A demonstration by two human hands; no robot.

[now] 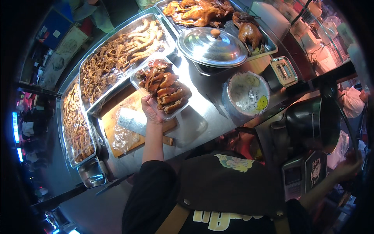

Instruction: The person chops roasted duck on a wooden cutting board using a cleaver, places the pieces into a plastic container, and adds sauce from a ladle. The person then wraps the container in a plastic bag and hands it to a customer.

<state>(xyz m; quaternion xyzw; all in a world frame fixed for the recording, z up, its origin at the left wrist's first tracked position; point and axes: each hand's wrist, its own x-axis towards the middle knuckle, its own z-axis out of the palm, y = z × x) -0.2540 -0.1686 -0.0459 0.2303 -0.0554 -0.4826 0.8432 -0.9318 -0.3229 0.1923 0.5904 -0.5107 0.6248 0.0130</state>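
Note:
My left hand [152,111] holds a clear plastic container [167,117] from its near left side, tilted. Chopped, glossy brown roast poultry [165,86] fills it. Under that forearm lies a wooden cutting board [109,133], bearing a crumpled clear plastic bag [125,139] and a broad metal blade [133,120]. My right hand [349,168] reaches out to the far right, in dim light, at the lower end of a dark curved rod or strap [349,128]; its grip is unclear. A large black pot [306,125] stands nearer to my body than that hand.
Trays of cooked meat pieces [108,68] [76,125] line the left; a tray of whole roast birds [201,13] is at the top. A domed metal lid [211,48], a plastic-covered round stack [248,93] and a lidded steel box [283,71] stand on the counter. People are beyond.

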